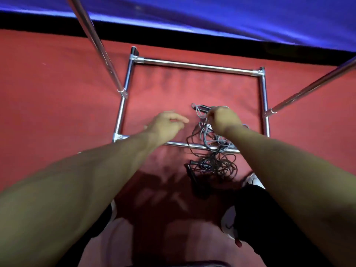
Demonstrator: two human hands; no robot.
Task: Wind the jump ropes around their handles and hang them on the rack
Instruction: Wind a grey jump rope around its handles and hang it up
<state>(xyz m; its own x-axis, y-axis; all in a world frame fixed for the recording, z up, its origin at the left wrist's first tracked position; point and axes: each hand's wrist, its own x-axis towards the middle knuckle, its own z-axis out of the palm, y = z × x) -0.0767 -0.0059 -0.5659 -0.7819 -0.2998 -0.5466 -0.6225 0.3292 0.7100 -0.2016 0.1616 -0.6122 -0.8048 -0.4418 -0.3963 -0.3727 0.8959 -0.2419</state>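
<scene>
A tangle of jump ropes lies on the red floor across the rack's near base bar. The grey rope (205, 132) lies further away, inside the rack's base frame (192, 64). The black rope (213, 165) with its black handles is nearer to me. My right hand (223, 118) pinches strands of the grey rope at the far end of the pile, fingers curled. My left hand (167, 123) hovers to the left of the pile, fingers loosely bent, holding nothing.
The chrome rack's uprights (100, 47) rise at left and at right (308, 89). A blue mat (212, 14) with a black edge runs along the far side. My knee in dark clothing (256, 209) and a white shoe sit at lower right.
</scene>
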